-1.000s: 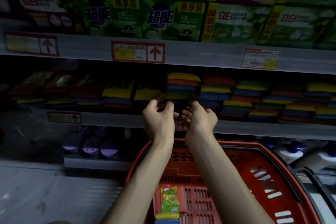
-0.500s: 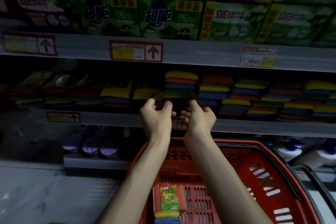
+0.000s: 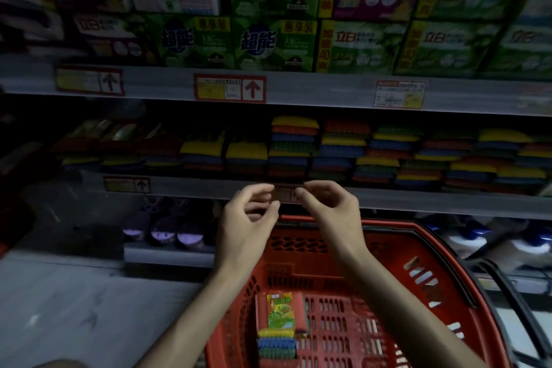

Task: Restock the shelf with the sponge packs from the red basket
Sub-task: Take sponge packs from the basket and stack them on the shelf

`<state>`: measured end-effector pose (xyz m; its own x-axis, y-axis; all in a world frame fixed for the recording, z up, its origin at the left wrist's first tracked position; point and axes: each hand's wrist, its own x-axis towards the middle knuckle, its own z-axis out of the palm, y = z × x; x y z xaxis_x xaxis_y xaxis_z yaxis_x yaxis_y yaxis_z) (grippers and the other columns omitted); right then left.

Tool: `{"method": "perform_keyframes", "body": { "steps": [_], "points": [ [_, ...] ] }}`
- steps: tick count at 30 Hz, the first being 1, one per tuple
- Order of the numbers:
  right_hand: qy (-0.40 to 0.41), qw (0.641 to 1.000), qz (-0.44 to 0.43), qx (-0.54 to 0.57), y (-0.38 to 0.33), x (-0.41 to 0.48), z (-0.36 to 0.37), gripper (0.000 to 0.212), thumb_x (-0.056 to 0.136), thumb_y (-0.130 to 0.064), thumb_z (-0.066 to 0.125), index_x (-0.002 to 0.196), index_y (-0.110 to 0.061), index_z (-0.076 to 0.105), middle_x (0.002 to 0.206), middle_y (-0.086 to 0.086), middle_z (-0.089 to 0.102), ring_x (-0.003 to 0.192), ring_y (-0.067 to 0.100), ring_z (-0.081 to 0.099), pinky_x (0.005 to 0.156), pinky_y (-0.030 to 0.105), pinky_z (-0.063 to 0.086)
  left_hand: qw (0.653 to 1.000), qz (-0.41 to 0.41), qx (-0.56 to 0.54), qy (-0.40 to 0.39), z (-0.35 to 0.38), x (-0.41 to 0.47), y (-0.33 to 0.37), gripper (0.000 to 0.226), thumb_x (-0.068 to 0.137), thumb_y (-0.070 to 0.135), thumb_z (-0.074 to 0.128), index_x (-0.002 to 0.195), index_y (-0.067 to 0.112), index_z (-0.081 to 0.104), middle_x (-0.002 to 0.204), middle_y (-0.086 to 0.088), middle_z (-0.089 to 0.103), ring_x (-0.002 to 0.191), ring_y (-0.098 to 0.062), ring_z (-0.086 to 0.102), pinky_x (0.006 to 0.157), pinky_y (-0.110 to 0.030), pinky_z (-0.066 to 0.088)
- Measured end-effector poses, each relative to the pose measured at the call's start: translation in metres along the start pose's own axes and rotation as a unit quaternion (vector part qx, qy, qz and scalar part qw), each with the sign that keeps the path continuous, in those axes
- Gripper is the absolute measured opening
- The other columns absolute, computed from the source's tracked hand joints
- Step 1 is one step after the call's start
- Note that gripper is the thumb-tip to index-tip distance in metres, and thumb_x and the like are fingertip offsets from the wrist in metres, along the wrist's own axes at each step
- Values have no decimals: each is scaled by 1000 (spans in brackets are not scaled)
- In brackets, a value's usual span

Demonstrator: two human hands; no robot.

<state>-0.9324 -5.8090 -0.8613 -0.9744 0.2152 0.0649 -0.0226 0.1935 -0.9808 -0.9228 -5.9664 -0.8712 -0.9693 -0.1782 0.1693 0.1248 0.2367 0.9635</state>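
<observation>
Left hand (image 3: pixel 248 218) and right hand (image 3: pixel 328 209) pulled back off the shelf (image 3: pixel 433 203), mid-frame, loosely curled, empty. Sponge pack (image 3: pixel 279 326) lies bottom centre in the red basket (image 3: pixel 418 251), long axis up-down, label end up.

Left hand (image 3: pixel 249 219) and right hand (image 3: pixel 330 209) just hang empty, loosely curled, above the red plastic basket (image 3: pixel 397 251) with one multicolour sponge pack (image 3: pixel 279 323) inside.

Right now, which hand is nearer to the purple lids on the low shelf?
Left. The left hand hovers up and to the right of the purple lids; the right hand is farther right, past the left hand.
</observation>
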Motion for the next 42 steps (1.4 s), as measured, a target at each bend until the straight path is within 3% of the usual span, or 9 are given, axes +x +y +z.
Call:
{"method": "perform_keyframes", "body": {
  "steps": [7, 11, 15, 19, 24, 28, 33, 38, 42],
  "points": [
    [-155, 967, -32, -198, 24, -25, -26, 43, 86, -57, 73, 119, -29, 72, 113, -14, 73, 107, -1, 66, 95, 30, 55, 980, 93, 153, -84, -32, -49, -15, 23, 93, 20, 72, 115, 27, 72, 116, 19, 64, 115, 0, 62, 100, -20, 47],
    [-234, 926, -9, -296, 53, -31, -29, 48, 86, -57, 73, 122, -25, 71, 119, -7, 73, 111, 9, 66, 99, 33, 53, 938, 133, 299, -117, -43, -67, -44, 26, 93, 31, 68, 119, 29, 69, 121, 17, 59, 115, -7, 61, 99, -32, 50],
    [-337, 868, 35, -363, 95, -39, -21, 54, 83, -50, 79, 127, -22, 68, 122, 0, 73, 112, 17, 68, 97, 31, 52, 883, 158, 418, -143, -49, -82, -81, 35, 90, 37, 61, 123, 28, 69, 123, 10, 61, 117, -16, 60, 99, -36, 43],
    [-453, 762, 36, -461, 141, -49, 2, 73, 82, -46, 82, 144, -16, 55, 143, 10, 59, 128, 27, 57, 99, 28, 45, 829, 192, 497, -170, -50, -86, -105, 37, 87, 34, 62, 121, 24, 71, 125, 0, 65, 123, -24, 59, 108, -45, 37],
    [-528, 680, 57, -506, 188, -64, 41, 89, 77, -44, 86, 152, -22, 44, 144, 11, 52, 127, 31, 56, 101, 30, 46, 810, 211, 519, -172, -45, -88, -110, 30, 86, 30, 62, 112, 22, 75, 123, -5, 67, 122, -27, 60, 110, -53, 32],
    [-543, 676, 42, -496, 209, -75, 53, 93, 74, -42, 89, 152, -28, 39, 136, 12, 51, 119, 32, 59, 97, 33, 47, 784, 199, 553, -201, -45, -86, -111, 29, 84, 31, 69, 111, 23, 75, 121, -6, 67, 117, -26, 61, 112, -55, 26],
    [-516, 698, 40, -495, 209, -72, 41, 75, 83, -38, 80, 144, -18, 40, 131, 13, 57, 113, 33, 63, 89, 36, 50, 747, 192, 589, -240, -37, -79, -106, 28, 85, 32, 69, 111, 20, 75, 121, -8, 66, 117, -28, 61, 115, -59, 22],
    [-455, 759, 104, -453, 172, -50, -10, 74, 79, -28, 84, 134, -13, 37, 126, 12, 63, 108, 31, 65, 83, 36, 52, 698, 208, 625, -280, -19, -72, -99, 27, 87, 33, 66, 109, 19, 73, 117, -10, 66, 123, -32, 57, 120, -67, 17],
    [-410, 797, 134, -422, 122, -33, -63, 57, 84, -33, 80, 122, -15, 40, 125, 9, 63, 107, 27, 65, 89, 40, 55, 706, 203, 608, -301, 6, -63, -88, 32, 90, 31, 64, 117, 17, 70, 120, -11, 64, 121, -33, 58, 119, -55, 30]
  ]
}}
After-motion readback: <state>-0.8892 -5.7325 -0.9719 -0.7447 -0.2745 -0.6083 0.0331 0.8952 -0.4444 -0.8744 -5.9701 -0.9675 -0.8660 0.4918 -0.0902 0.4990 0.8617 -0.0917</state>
